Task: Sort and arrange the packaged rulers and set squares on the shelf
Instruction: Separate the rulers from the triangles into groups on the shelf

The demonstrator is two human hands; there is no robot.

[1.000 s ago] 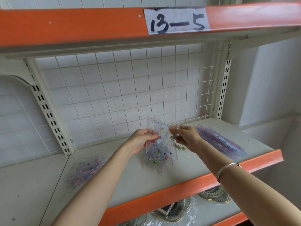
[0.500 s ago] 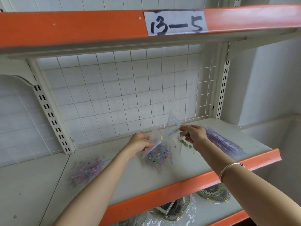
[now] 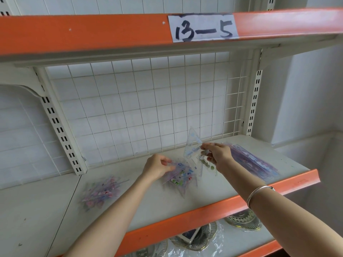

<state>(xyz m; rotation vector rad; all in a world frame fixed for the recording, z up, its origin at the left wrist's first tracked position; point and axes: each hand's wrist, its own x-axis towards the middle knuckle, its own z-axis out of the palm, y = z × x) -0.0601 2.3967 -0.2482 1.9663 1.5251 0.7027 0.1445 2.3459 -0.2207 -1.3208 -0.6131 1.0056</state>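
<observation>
On the cream shelf (image 3: 204, 197) lies a middle pile of clear set squares (image 3: 182, 178) with cartoon prints. My left hand (image 3: 157, 166) pinches the top left edge of a packet on that pile. My right hand (image 3: 219, 154) pinches a clear triangular set square (image 3: 193, 145) and holds it upright, tip up, just above the pile. A pinkish pile of packets (image 3: 101, 191) lies at the left. A stack of long purple packaged rulers (image 3: 254, 162) lies at the right, partly behind my right wrist.
A white wire grid (image 3: 141, 108) backs the shelf, with slotted uprights (image 3: 59, 130) at both sides. The orange-edged shelf above carries a label (image 3: 203, 27) reading 13-5. Wrapped round metal items (image 3: 196, 236) sit on the lower shelf. A wall (image 3: 306, 101) closes the right side.
My hands have drawn apart. The right hand lifted one set square up and to the right, and the left hand lowered its packet onto the middle pile.
</observation>
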